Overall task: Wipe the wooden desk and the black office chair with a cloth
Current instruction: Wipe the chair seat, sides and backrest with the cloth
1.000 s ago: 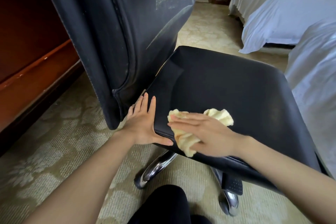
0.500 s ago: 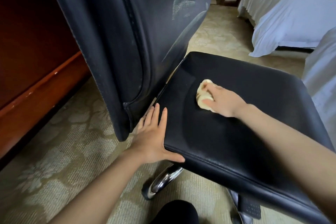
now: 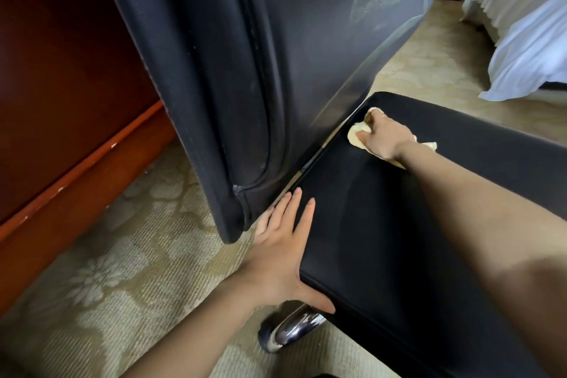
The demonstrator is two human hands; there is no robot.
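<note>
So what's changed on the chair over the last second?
The right hand swept the yellow cloth away across the seat, from the near edge beside the left hand to the far corner by the backrest. Nothing was let go. The left hand stayed flat on the seat's near corner.

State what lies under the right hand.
A crumpled pale-yellow cloth lies under the right hand, on the black padded chair seat; the hand covers its middle.
</note>
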